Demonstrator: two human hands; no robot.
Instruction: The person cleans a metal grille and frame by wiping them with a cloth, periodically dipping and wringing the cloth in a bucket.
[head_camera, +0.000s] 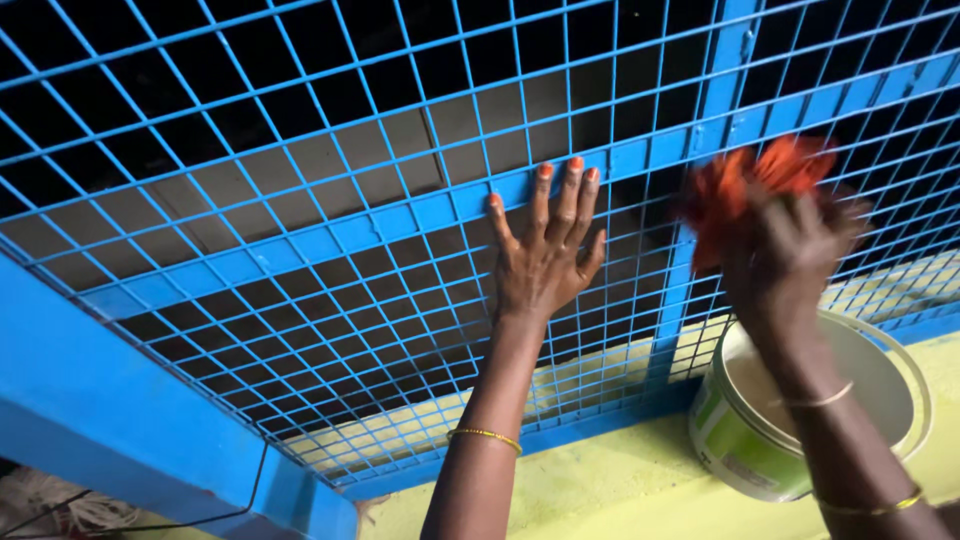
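A blue-painted wire mesh grille (300, 200) fills most of the view. My left hand (545, 255) lies flat against the mesh with fingers spread, palm on the wires just below a flat blue crossbar. My right hand (790, 260) is blurred and grips an orange-red cloth (750, 190), held against the mesh beside a vertical blue bar (715, 110). Thin gold bangles sit on both wrists.
A white and green bucket (760, 440) stands below my right hand on a yellow ledge (620, 480). A thick blue frame post (110, 420) runs along the lower left. Behind the mesh it is dark, with grey slabs showing.
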